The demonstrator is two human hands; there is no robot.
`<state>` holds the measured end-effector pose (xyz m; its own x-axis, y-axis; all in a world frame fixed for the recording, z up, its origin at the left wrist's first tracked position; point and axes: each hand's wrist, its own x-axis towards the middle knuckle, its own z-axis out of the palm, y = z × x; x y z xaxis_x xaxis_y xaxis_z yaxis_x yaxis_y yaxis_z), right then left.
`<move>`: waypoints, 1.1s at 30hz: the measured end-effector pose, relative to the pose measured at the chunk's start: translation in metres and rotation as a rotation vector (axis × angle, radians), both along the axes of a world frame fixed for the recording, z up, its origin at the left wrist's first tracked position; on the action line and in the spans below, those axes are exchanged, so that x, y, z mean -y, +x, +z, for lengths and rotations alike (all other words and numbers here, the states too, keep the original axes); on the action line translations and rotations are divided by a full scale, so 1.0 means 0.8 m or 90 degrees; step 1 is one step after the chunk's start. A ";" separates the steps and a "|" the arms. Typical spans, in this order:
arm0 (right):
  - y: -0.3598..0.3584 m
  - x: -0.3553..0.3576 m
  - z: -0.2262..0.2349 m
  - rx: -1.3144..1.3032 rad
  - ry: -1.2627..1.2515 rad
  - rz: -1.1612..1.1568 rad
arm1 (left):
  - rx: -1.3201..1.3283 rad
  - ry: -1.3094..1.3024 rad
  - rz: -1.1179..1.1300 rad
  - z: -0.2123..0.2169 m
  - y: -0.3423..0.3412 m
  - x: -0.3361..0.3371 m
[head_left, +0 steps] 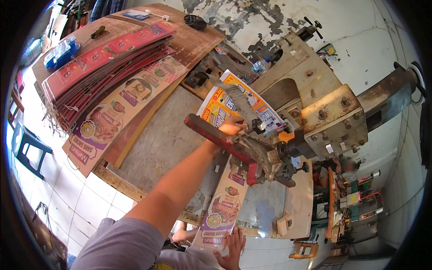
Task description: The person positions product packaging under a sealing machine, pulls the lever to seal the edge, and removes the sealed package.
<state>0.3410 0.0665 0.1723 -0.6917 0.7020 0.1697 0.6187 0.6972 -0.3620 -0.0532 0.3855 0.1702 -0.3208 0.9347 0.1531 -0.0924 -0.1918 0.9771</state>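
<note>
A long printed cardboard strip [221, 211], beige and purple with food pictures, lies under the red bar [220, 141] of a heavy metal press [333, 112]. At its near end my right hand [231, 252] rests along the right edge, fingers stretched and apart. My left hand [231, 126] reaches across the grey metal tabletop [166, 135] to the far side of the red bar, beside the press's metal clamp. Its fingers are partly hidden there, so what they hold or touch cannot be made out. Yellow-orange printed sheets [215, 105] stand just beyond it.
On the left, a stack of red printed strips [108, 58] lies beside more beige strips [121, 108] on a wooden table [198, 36]. A screwdriver [97, 32] and a blue plastic packet [60, 53] sit behind. A dark stool [29, 146] stands on the tiled floor; another person [321, 175] is at the right.
</note>
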 end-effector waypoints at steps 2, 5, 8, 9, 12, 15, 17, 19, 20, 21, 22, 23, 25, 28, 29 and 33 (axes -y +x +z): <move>-0.002 -0.001 0.000 0.001 -0.004 0.001 | 0.095 0.035 -0.006 0.005 0.003 0.009; -0.005 -0.001 -0.004 -0.004 0.014 -0.008 | 0.153 0.134 -0.018 0.008 0.000 0.014; -0.007 -0.002 -0.003 0.017 0.017 -0.034 | 0.111 0.150 -0.068 0.009 -0.012 0.014; -0.009 -0.003 -0.001 0.028 0.014 -0.044 | 0.116 0.156 -0.086 0.011 -0.012 0.015; -0.012 -0.006 0.001 0.016 -0.004 -0.046 | 0.173 0.179 -0.121 0.020 -0.012 0.023; -0.015 -0.007 0.005 0.019 0.000 -0.047 | 0.201 0.136 -0.115 0.036 -0.011 0.041; -0.012 -0.005 0.001 0.019 0.003 -0.055 | 0.222 0.113 -0.101 0.053 -0.004 0.056; -0.010 -0.002 0.000 0.015 -0.002 -0.062 | 0.207 0.089 -0.077 0.055 0.002 0.054; -0.011 -0.001 0.000 0.010 -0.007 -0.063 | 0.179 0.073 -0.061 0.054 -0.001 0.048; -0.011 -0.002 0.002 0.006 -0.009 -0.059 | 0.189 0.091 -0.042 0.045 -0.004 0.035; -0.011 -0.004 0.003 0.010 -0.006 -0.053 | 0.199 0.109 -0.024 0.036 -0.007 0.023; -0.014 -0.008 0.004 0.013 -0.002 -0.037 | 0.243 0.161 0.002 0.011 -0.018 0.002; -0.013 -0.009 0.004 0.015 0.002 -0.035 | 0.304 0.217 -0.007 0.001 -0.014 -0.012; -0.010 -0.008 0.000 0.015 0.004 -0.049 | 0.337 0.230 -0.085 0.001 0.000 -0.013; -0.011 -0.008 -0.001 0.015 0.004 -0.052 | 0.337 0.230 -0.110 -0.001 -0.002 -0.014; -0.019 -0.010 0.004 0.011 0.005 -0.060 | 0.246 0.262 -0.105 -0.002 -0.005 -0.011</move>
